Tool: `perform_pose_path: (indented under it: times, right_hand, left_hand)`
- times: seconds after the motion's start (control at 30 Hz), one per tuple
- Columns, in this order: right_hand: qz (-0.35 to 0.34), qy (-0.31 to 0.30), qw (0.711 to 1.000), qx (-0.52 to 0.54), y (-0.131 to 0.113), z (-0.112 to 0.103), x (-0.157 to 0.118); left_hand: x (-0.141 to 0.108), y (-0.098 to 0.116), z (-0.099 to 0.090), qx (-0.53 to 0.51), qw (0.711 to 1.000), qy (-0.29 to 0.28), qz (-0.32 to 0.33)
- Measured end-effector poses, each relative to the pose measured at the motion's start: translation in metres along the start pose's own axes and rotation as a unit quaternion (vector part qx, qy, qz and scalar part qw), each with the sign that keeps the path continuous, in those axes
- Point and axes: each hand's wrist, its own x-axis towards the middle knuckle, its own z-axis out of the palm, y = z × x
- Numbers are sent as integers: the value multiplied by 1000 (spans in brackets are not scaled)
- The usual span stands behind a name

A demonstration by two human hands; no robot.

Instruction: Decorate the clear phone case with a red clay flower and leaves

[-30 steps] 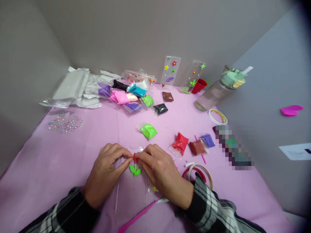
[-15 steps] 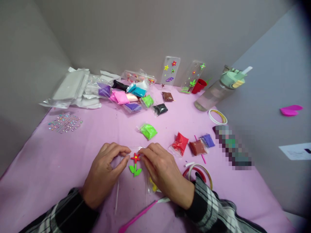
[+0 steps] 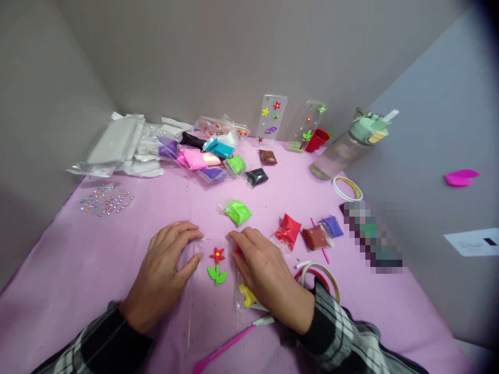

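Flower (image 3: pixel 217 255) on clear case (image 3: pixel 212 314), left hand (image 3: pixel 159 275) and right hand (image 3: pixel 268 272) alongside, thumbs parted from fingers; stray fingertip brush could shift or dent it, if soft.

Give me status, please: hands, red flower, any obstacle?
Left hand and right hand at clear case's top corners. Red flower on case, uncovered. Pink tool near lower end.

Craft supplies cover your pink table (image 3: pixel 163 202)
Before you, a green clay packet (image 3: pixel 237 212) lies left of a red one (image 3: pixel 288 231); gem stickers (image 3: pixel 106 200) lie farther left.
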Motion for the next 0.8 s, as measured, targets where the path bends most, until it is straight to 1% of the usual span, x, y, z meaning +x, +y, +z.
perform_pose_path:
  times: [0.07,0.13,0.2,0.27,0.3,0.33,0.37,0.43,0.47,0.53,0.6,0.67,0.8]
  right_hand:
    - [3,5,1000,27,0,0,-1]
    - [5,18,997,70,2,-1,-2]
    - [14,37,991,131,3,-1,-1]
    - [39,38,974,222,5,-2,1]
    - [55,28,958,282,5,-2,3]
    - [71,14,934,349,5,-2,5]
    - [85,-2,905,416,4,-2,6]
    - [106,-34,842,528,4,-3,8]
    - [114,-43,816,566,3,-3,9]
    - [127,-56,781,609,3,-3,9]
    - [135,-60,763,630,3,-3,9]
    - [136,-63,754,639,2,-4,9]
    - [134,-85,746,646,1,-6,10]
  left_hand:
    - [1,2,-2,-50,998,-6,-44]
    - [1,6,-5,-128,985,-8,-114]
    - [2,12,-7,-237,953,4,-188]
    - [1,18,-9,-342,910,24,-235]
    - [1,21,-10,-381,890,31,-246]
    - [0,23,-11,-410,876,36,-252]
    - [0,25,-11,-430,865,39,-256]
    - [-2,27,-11,-452,852,38,-260]
    - [-2,28,-11,-458,849,34,-261]
    - [-3,30,-10,-465,844,10,-267]
    - [-3,32,-8,-477,834,-25,-276]
    - [-3,34,-7,-490,823,-49,-284]
    - [-3,37,-5,-507,813,-57,-280]
